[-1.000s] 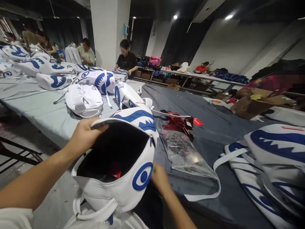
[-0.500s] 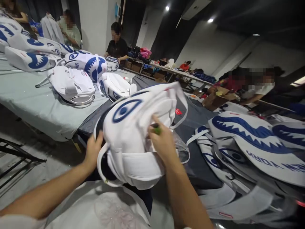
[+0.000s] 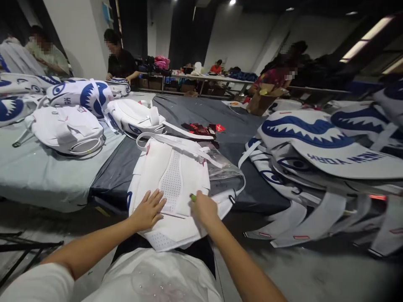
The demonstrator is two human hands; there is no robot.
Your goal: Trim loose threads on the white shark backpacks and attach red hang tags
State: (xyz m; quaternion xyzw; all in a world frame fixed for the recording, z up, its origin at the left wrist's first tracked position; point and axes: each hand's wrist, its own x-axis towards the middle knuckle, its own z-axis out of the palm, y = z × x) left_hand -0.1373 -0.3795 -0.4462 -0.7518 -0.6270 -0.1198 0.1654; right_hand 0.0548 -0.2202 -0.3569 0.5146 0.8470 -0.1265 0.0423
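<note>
A white backpack lies in front of me at the table's edge, its padded back panel with a perforated middle strip facing up. Fingers spread, my left hand rests flat on the panel's lower left. My right hand is closed around a small green object at the lower right of the bag; only its green end shows, so its kind is unclear. A clear plastic piece sticks out from the bag's right side. The shoulder straps lie across its top.
Finished-looking white bags with blue eye and teeth prints lie on the left table. More bags are piled at right, straps hanging over the edge. Dark red-marked items lie beyond my bag. Several people work farther back, one near a cardboard box.
The backpack has been turned from its printed side to its back panel and laid down on the table. My left hand went from gripping its edge to lying flat. The view swung right.
</note>
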